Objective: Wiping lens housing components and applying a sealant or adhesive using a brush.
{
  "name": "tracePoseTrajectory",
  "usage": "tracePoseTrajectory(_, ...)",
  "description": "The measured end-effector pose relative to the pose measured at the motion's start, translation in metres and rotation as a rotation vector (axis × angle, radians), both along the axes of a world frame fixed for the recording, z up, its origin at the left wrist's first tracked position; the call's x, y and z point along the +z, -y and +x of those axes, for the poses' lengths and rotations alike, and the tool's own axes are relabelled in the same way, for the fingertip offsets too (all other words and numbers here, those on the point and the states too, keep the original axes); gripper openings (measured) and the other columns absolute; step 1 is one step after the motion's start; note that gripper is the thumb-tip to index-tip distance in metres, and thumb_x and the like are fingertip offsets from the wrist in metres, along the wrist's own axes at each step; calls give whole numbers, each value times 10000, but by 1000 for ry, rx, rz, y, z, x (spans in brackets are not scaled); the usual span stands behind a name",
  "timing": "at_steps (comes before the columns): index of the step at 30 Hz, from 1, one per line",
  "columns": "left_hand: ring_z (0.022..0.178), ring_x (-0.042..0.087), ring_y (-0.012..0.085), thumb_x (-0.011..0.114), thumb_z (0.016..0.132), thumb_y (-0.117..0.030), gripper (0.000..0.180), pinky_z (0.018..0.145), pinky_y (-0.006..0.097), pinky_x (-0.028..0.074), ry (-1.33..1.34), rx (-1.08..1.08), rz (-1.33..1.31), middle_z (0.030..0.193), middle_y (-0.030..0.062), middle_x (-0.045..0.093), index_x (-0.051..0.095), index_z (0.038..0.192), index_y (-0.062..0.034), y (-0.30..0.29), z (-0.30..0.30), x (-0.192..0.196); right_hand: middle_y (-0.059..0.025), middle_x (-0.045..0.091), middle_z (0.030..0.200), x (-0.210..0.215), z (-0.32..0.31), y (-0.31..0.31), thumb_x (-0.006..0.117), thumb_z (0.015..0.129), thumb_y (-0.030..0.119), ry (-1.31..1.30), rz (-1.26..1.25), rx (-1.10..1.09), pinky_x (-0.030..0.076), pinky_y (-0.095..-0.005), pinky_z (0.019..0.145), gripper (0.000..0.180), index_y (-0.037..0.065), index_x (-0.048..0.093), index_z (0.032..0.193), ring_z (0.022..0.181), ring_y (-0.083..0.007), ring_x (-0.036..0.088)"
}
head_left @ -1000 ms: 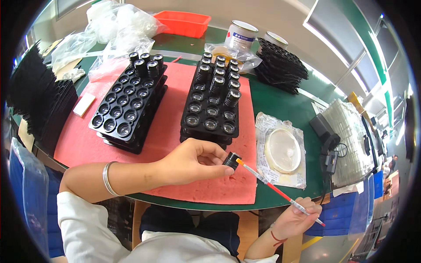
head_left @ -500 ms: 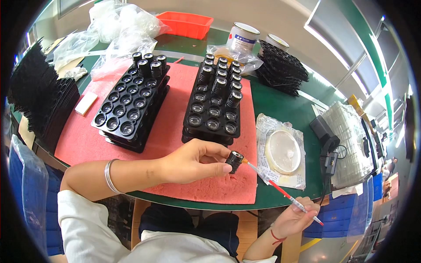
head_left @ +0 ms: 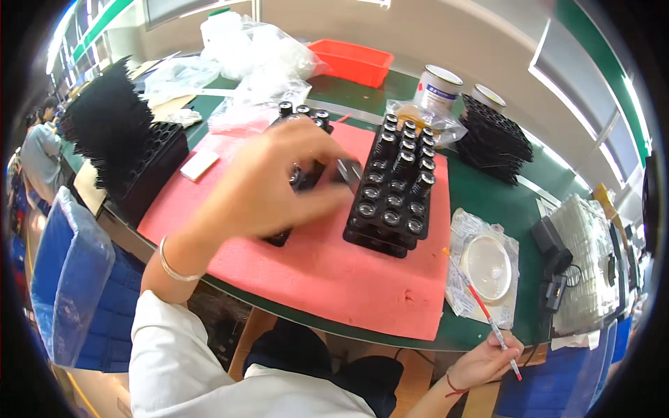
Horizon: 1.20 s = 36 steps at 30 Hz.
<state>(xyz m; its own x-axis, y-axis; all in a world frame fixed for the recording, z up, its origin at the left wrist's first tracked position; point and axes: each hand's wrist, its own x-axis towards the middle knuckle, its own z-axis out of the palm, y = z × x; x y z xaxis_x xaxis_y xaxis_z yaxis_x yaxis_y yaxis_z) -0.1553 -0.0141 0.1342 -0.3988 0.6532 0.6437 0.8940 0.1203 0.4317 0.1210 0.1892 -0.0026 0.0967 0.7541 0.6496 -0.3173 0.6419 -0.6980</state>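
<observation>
My left hand (head_left: 275, 184), blurred by motion, is raised over the left black tray (head_left: 280, 239) and hides most of it. Between its thumb and fingers is a small black lens barrel (head_left: 346, 171), also smeared. The right black tray (head_left: 376, 240) carries several lens barrels (head_left: 404, 164) standing upright at its far end; round glass lenses sit in its nearer pockets. At the lower right, my right hand (head_left: 488, 360) pinches a slim red-and-white brush (head_left: 479, 301) with an orange tip. That tip points up toward the round white dish (head_left: 488, 268).
Both trays stand on a pink foam mat (head_left: 327, 285) over a green table. Stacks of black trays rise at the left (head_left: 104, 125) and back right (head_left: 495, 143). Behind are plastic bags (head_left: 258, 52), a red bin (head_left: 352, 63) and a tin can (head_left: 437, 87). A white block (head_left: 199, 165) lies left.
My left hand has lifted the lens barrel away from the brush tip and carried it up over the left tray. The right hand keeps the brush low at the right. The view has shifted left.
</observation>
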Motion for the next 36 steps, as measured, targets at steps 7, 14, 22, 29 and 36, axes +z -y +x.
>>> tracePoseTrajectory(7,685,590,160,713,708,-220,354,667,280,463,241,437,-156,766,107,641,641,944,34,39,-108,-12,-35,365,740,-5,5,-3,372,983,277,-23,7,84,303,-290,667,329,41,402,755,714,-148,341)
tracePoseTrajectory(14,744,632,266,719,669,-311,370,700,330,479,90,488,-346,806,144,660,669,876,-9,25,-129,-20,-33,358,712,-2,3,-3,361,985,282,-10,-13,43,290,-275,643,340,51,384,736,685,-131,338)
tracePoseTrajectory(22,705,631,280,711,637,-327,352,664,353,480,-2,551,-436,724,158,642,669,782,-9,21,-129,-14,-32,347,695,1,3,-1,333,989,295,40,-24,14,286,-264,609,347,62,365,734,652,-125,333)
tracePoseTrajectory(29,722,632,249,692,683,-325,355,667,339,481,-109,654,-360,771,114,656,680,884,-32,11,-94,14,-47,381,676,-5,3,-2,349,985,303,-11,-48,36,308,-257,613,352,50,390,745,642,-128,375)
tracePoseTrajectory(36,744,604,285,682,702,-377,348,681,374,472,-275,223,-425,758,106,628,657,783,-40,-78,-22,6,-52,395,656,-5,7,-3,369,980,317,-39,-39,38,314,-253,611,354,42,411,761,630,-129,392)
